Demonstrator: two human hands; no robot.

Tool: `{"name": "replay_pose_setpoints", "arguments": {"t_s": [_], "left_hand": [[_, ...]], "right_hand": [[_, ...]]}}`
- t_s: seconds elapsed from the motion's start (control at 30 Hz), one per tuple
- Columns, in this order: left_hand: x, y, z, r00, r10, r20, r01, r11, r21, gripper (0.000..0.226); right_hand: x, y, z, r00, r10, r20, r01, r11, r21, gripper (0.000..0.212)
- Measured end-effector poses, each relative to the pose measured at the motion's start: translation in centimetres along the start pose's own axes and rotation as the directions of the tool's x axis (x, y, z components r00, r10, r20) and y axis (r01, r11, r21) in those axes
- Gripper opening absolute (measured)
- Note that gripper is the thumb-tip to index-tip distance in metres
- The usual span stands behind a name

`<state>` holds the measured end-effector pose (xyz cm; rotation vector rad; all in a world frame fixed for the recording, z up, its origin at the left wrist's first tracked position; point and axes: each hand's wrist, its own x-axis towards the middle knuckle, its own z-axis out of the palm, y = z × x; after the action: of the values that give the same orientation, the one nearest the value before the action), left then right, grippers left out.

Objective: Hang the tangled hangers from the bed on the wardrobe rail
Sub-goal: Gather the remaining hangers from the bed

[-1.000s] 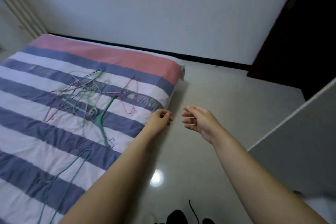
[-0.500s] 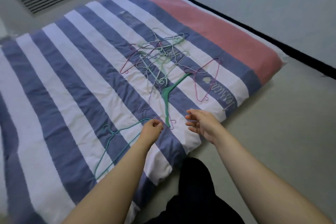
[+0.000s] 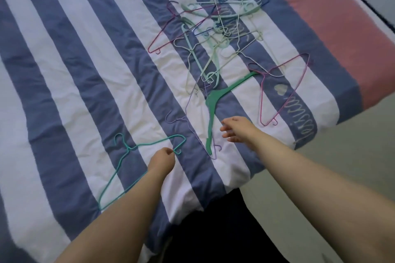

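A tangle of several wire and plastic hangers (image 3: 213,34) lies on the blue-and-white striped bed (image 3: 85,70). Nearer me, a teal wire hanger (image 3: 156,140) lies apart from the pile. My left hand (image 3: 162,161) is pinched on its right corner, at the bed's near edge. A green plastic hanger (image 3: 213,96) runs from the pile toward me. My right hand (image 3: 239,130) hovers just right of its lower arm, fingers spread and holding nothing. A pink wire hanger (image 3: 261,100) lies to the right. A thin lilac wire hanger (image 3: 186,113) crosses under the green one.
The bedcover ends in a pink band (image 3: 342,38) at the far right, with a wall behind it. Pale floor (image 3: 352,156) lies right of the bed. My dark-clothed legs (image 3: 213,230) stand against the bed's near corner.
The view has swung down and left from the floor to the bed and closed in on it. My left hand has reached the teal wire hanger's corner and pinched it. My right hand came over the bed.
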<state>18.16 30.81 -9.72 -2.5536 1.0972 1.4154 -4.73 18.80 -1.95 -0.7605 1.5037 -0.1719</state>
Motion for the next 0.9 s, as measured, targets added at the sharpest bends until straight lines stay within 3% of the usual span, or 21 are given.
{"name": "replay_pose_setpoints", "arguments": {"t_s": [0.23,0.4,0.5,0.53,0.6,0.67,0.7,0.8,0.9], "left_hand": [[8.3,-4.7,3.1,0.994,-0.02,0.107,-0.008,0.965,0.262,0.054],[11.6,-6.7,5.1,0.985,0.045,0.168,-0.135,0.808,0.574,0.041],[12.7,-4.8,4.4,0.971,0.098,0.22,-0.218,0.749,0.626,0.036],[12.7,-3.7,4.1,0.972,0.166,0.168,-0.234,0.767,0.597,0.03],[11.9,-1.0,3.3,0.945,0.319,-0.08,-0.25,0.855,0.454,0.016],[11.1,3.1,2.8,0.894,0.335,-0.299,-0.277,0.936,0.219,0.012],[11.2,5.5,2.8,0.889,0.31,-0.337,-0.298,0.951,0.089,0.01],[13.2,12.5,4.0,0.924,0.296,-0.242,-0.341,0.924,-0.171,0.011],[15.8,17.2,6.0,0.96,0.26,-0.102,-0.277,0.928,-0.249,0.024]], "right_hand": [[9.4,2.2,1.9,0.997,0.045,-0.054,-0.05,0.994,-0.093,0.017],[13.2,4.5,2.5,0.993,0.111,-0.043,-0.115,0.989,-0.094,0.015],[14.3,5.7,2.3,0.986,0.152,-0.063,-0.155,0.987,-0.045,0.016],[14.6,5.9,2.1,0.986,0.149,-0.079,-0.151,0.988,-0.011,0.016],[15.2,6.3,1.8,0.983,0.12,-0.141,-0.113,0.992,0.057,0.015],[16.0,6.5,1.0,0.965,0.063,-0.253,-0.039,0.994,0.098,0.015],[16.5,6.5,0.4,0.948,0.034,-0.318,-0.004,0.996,0.092,0.017],[17.9,5.4,-2.9,0.884,-0.055,-0.465,0.067,0.998,0.01,0.037],[20.0,4.0,-7.0,0.809,-0.121,-0.575,0.084,0.992,-0.09,0.055]]}}
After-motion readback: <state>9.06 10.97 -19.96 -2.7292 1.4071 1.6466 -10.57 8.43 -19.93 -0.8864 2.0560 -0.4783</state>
